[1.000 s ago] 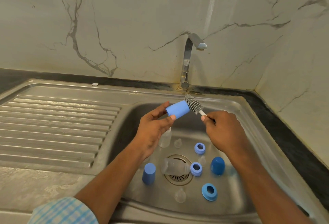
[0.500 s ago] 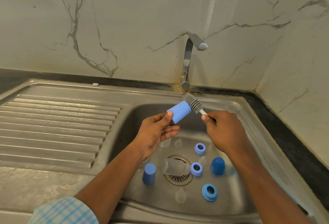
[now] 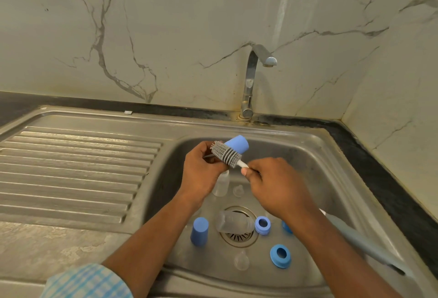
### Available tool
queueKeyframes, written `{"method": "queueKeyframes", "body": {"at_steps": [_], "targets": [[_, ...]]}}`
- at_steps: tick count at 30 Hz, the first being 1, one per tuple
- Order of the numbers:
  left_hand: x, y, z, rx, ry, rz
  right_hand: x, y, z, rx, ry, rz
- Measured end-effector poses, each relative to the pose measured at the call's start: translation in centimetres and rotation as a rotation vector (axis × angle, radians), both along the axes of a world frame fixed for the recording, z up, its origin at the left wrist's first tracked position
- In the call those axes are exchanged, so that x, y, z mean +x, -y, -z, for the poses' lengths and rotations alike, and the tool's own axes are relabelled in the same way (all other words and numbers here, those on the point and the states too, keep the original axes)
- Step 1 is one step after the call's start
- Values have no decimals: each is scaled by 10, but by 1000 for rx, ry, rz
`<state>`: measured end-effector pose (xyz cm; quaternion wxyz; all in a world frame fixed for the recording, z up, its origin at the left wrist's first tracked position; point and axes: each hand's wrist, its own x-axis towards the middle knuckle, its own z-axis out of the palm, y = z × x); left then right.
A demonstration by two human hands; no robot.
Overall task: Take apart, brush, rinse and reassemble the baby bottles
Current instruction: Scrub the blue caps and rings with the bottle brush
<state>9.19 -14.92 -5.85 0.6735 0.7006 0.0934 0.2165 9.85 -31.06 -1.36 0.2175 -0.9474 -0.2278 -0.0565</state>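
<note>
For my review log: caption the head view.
Over the steel sink, left hand holds a blue bottle cap; right hand holds a grey bottle brush against it.

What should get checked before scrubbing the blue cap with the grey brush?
1. Cap grip: left hand grips the blue cylindrical plastic cap: ok.
2. Brush grip: right hand pinches the grey bristled brush by its white stem: ok.
3. Brush head inside cap: not ok, it lies against the outside.
4. Water from the curved steel tap: not ok, none running.
5. Free round drain: not ok, a clear plastic bottle lies across it.
6. Cap's inside clean: cannot tell.
</note>
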Motion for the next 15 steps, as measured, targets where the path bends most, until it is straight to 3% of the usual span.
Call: {"method": "queueKeyframes", "body": {"at_steps": [6, 12, 15], "targets": [[1, 8, 3, 99, 25, 12, 19, 15, -2, 42, 52, 259], [2, 3, 7, 199, 42, 1, 3, 5, -3, 33, 14, 96], [2, 4, 8, 233, 50, 6, 9, 7, -2, 55, 2, 146]]}}
